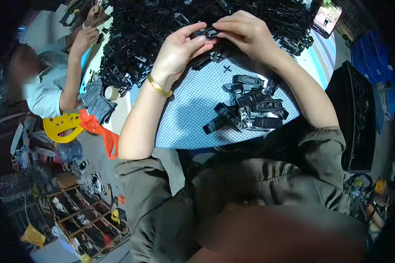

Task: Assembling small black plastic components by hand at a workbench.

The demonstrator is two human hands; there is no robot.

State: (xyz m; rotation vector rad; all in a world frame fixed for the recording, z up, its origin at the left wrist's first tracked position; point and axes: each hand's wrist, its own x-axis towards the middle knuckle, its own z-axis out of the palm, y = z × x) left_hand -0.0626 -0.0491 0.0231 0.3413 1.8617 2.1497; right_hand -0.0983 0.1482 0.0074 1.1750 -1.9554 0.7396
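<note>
My left hand and my right hand meet over the far part of the table, both closed on one small black plastic part. The left thumb and fingers wrap round its left side, while the right fingertips pinch its right end; much of it is hidden. Beyond and beside the hands spreads a large heap of black plastic parts. Closer to me, between my forearms, lies a smaller pile of black parts. A tiny black cross-shaped piece rests alone on the patterned tablecloth.
Across on the left, a co-worker has both hands by the heap. A tape roll, grey cloth and red plastic bag are at the table's left edge. A phone stands far right; blue crates are beyond the table.
</note>
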